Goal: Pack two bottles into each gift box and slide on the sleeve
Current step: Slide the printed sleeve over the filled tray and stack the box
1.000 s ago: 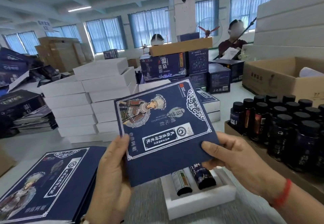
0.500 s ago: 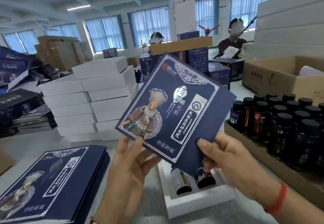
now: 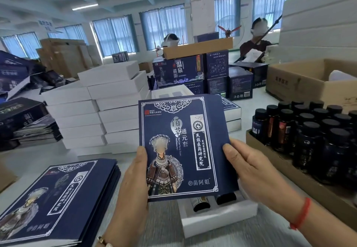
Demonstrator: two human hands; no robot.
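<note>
I hold a dark blue printed sleeve (image 3: 181, 148) upright in front of me, print facing me. My left hand (image 3: 133, 185) grips its left edge with the thumb on the front. My right hand (image 3: 249, 171) grips the right edge the same way. Under the sleeve, on the table, lies a white gift box (image 3: 220, 217) with two dark bottles (image 3: 212, 201) lying side by side in its tray; only their lower ends show.
A stack of flat blue sleeves (image 3: 58, 198) lies at the left. A cardboard tray of dark bottles (image 3: 313, 136) stands at the right. White boxes (image 3: 92, 109) are piled behind, blue cartons (image 3: 195, 70) beyond. Two people work at the far side.
The sleeve has turned from tilted to upright with its print the right way up, and come lower over the white box. Both hands shifted to its side edges.
</note>
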